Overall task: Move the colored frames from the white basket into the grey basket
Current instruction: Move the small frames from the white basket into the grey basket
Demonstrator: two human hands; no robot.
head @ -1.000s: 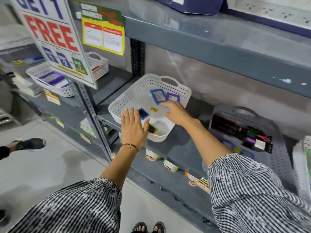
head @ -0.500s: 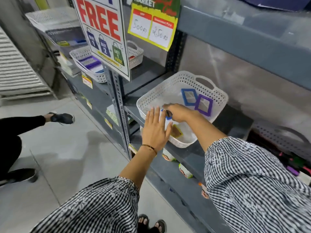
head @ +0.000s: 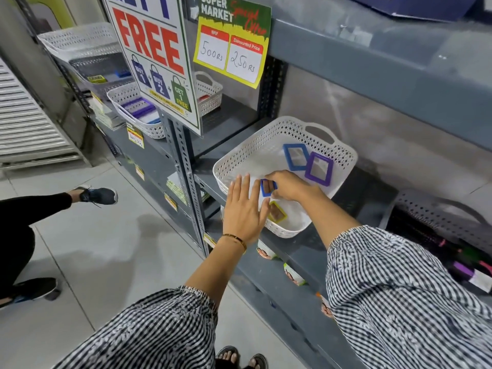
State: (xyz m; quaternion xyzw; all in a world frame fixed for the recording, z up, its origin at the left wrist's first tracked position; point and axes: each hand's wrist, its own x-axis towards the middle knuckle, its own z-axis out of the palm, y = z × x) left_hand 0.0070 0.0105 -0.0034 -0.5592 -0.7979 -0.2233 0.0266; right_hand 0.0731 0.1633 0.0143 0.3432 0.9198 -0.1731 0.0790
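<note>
The white basket (head: 253, 145) sits on the grey shelf. A blue frame (head: 286, 155) and a purple frame (head: 308, 171) lean against its far side. A yellow frame (head: 282, 216) lies near its front. My right hand (head: 288, 185) is inside the basket, its fingers closed on a small blue frame (head: 263, 188). My left hand (head: 243, 209) rests flat and open on the basket's front left rim. The grey basket (head: 436, 209) stands to the right on the same shelf, with dark and coloured items inside.
A large "FREE" sign (head: 151, 54) hangs over the shelf post left of the basket. Another white basket (head: 127, 99) stands farther left. The shelf above (head: 386, 67) overhangs the baskets. Another person's legs and shoes (head: 98, 195) are on the floor to the left.
My right hand moved from the basket's far side toward its front left and closed on the small blue frame. The view swung left, so the grey basket slid toward the right edge.
</note>
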